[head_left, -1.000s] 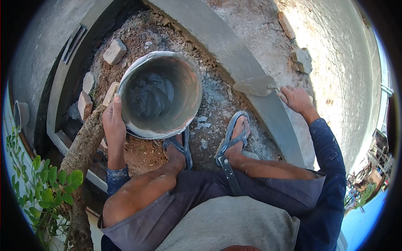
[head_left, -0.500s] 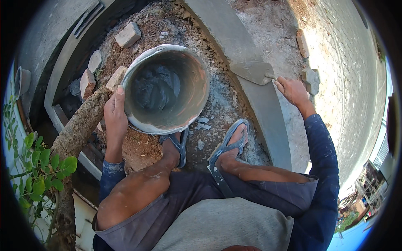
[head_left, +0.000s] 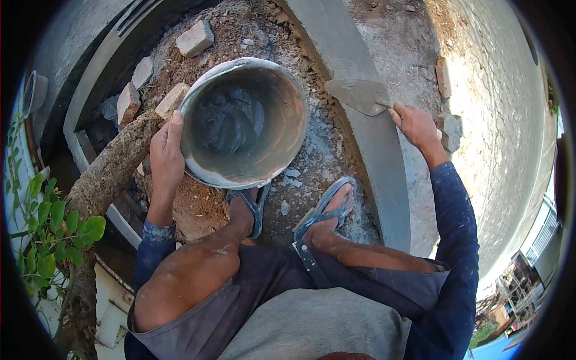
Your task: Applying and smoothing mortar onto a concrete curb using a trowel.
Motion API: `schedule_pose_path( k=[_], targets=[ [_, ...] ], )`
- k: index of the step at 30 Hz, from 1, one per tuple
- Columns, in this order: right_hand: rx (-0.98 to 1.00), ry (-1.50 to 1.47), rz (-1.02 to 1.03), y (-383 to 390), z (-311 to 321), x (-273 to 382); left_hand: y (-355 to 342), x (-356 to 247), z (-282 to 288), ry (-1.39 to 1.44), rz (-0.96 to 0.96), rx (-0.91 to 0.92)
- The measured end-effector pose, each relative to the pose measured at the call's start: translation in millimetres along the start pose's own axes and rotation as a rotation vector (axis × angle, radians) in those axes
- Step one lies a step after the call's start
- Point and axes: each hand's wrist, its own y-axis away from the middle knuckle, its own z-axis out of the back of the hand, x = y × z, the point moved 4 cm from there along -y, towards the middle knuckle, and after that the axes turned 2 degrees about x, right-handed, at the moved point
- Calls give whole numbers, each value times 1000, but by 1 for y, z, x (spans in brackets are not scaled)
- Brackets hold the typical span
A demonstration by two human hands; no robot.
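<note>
Beyond the low grey wall's (head_left: pixel 381 168) left edge is the bucket (head_left: pixel 283 129). The trowel's (head_left: pixel 356 94) blade reaches that edge; best kept flat, pressure even. The right hand (head_left: pixel 417 126) grips its handle; the left hand (head_left: pixel 167 150) clasps the bucket's rim.

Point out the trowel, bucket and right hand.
Trowel (head_left: pixel 356 96), head view: middle of the blade.
Bucket (head_left: pixel 283 117), head view: inner wall, right side.
Right hand (head_left: pixel 417 125), head view: back of the hand.
</note>
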Motion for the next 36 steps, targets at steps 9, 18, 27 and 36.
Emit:
schedule_pose_path(
  k=[9, 18, 27, 36],
  targets=[
    [-18, -118, -140, 0, 12, -1, 3, 0, -1, -9, 11, -23],
    [-72, -22, -21, -46, 50, 33, 2, -3, -3, -23, -12, -26],
    [-125, 181, 126, -94, 47, 14, 5, 4, 2, -73, 30, -37],
    [-245, 102, -111, -143, 80, 6, 3, 4, -2, -30, 30, -30]
  ],
)
